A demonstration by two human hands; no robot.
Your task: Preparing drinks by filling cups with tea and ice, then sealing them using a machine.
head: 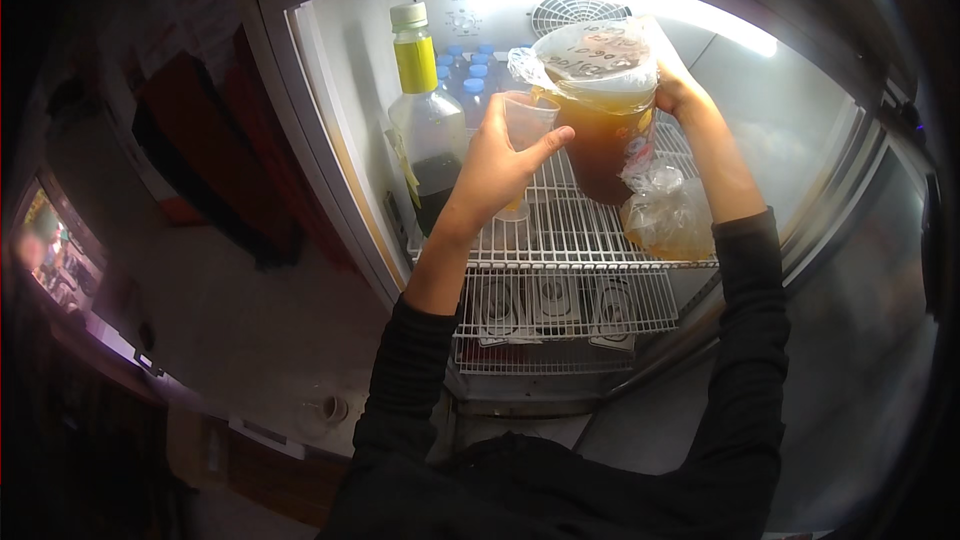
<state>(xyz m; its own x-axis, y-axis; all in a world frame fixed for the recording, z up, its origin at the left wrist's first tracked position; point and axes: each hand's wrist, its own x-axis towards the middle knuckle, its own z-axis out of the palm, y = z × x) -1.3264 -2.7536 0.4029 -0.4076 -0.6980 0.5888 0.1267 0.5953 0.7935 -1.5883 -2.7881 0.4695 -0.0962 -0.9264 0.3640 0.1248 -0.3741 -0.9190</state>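
Observation:
My left hand (491, 169) grips a clear plastic cup (531, 120) under the spout of a large pitcher. The pitcher (600, 131) is tilted toward the cup and holds amber-brown liquid. Its translucent lid (596, 52) bears handwriting, and crumpled clear plastic (527, 66) covers part of the spout. Amber liquid shows at the spout above the cup's mouth. On the pitcher's far right side is my right hand (679, 86), its fingers partly hidden behind the pitcher. Some yellow liquid is visible below my left hand, near a clear round base.
A wire shelf (555, 240) crosses the lit refrigerator. A knotted plastic bag of liquid (667, 221) rests at its right front. At left stands a large bottle (426, 120) with dark contents; several blue-capped bottles (474, 86) are behind. Flat packages (555, 300) lie lower down.

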